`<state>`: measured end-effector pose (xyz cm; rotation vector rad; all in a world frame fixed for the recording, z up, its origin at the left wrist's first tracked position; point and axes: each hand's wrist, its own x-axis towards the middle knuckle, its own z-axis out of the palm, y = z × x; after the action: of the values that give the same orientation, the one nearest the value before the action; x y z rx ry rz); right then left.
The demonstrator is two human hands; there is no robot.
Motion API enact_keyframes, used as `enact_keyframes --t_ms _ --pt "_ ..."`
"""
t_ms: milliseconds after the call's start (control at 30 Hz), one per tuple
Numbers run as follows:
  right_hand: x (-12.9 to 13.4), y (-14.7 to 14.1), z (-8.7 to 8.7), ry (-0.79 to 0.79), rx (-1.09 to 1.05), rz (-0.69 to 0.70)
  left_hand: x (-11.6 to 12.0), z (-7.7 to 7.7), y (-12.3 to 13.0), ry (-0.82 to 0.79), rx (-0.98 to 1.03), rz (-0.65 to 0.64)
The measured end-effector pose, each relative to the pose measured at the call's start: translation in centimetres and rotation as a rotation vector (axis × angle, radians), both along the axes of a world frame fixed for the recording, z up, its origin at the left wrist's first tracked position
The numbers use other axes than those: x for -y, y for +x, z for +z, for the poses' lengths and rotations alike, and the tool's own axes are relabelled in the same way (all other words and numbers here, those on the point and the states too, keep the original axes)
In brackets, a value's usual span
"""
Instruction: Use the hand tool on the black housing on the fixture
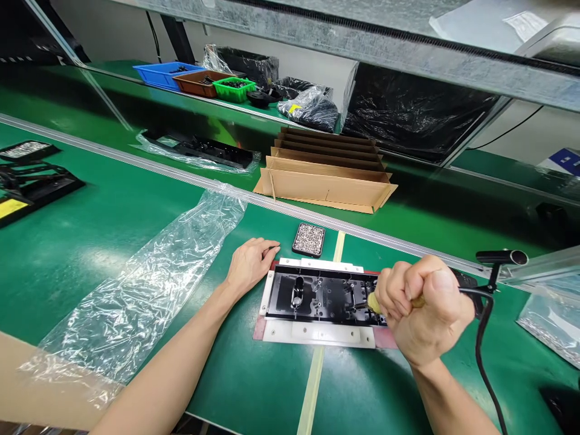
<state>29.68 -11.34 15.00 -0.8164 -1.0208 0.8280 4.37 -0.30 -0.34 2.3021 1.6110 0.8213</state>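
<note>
My right hand (421, 308) is wrapped round the yellow handle of a soldering iron (372, 302), with a black cable running from its rear end. Its metal tip points down and left into a long black plastic panel (330, 296). That panel lies in a white fixture (317, 332) on a reddish base. My left hand (251, 264) rests beside the fixture's upper left corner, thumb and fingers drawn together; whether anything small is between them is too fine to see. Just beyond lies a small black tray (309, 239) full of tiny metal pieces.
A clear plastic bag (149, 284) lies flat on the left of the green table. A metal tube holder (502, 258) stands at right, near a bag of small parts (553, 326). Behind the rail sit a cardboard divider (326, 181), a wrapped black panel (199, 148) and coloured bins (233, 89).
</note>
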Motion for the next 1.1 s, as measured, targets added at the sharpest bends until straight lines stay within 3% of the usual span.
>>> enact_keyframes --t_ms 1100 --pt "-0.04 -0.13 -0.08 -0.015 -0.01 -0.012 0.0 -0.01 -0.18 -0.004 0.01 -0.001"
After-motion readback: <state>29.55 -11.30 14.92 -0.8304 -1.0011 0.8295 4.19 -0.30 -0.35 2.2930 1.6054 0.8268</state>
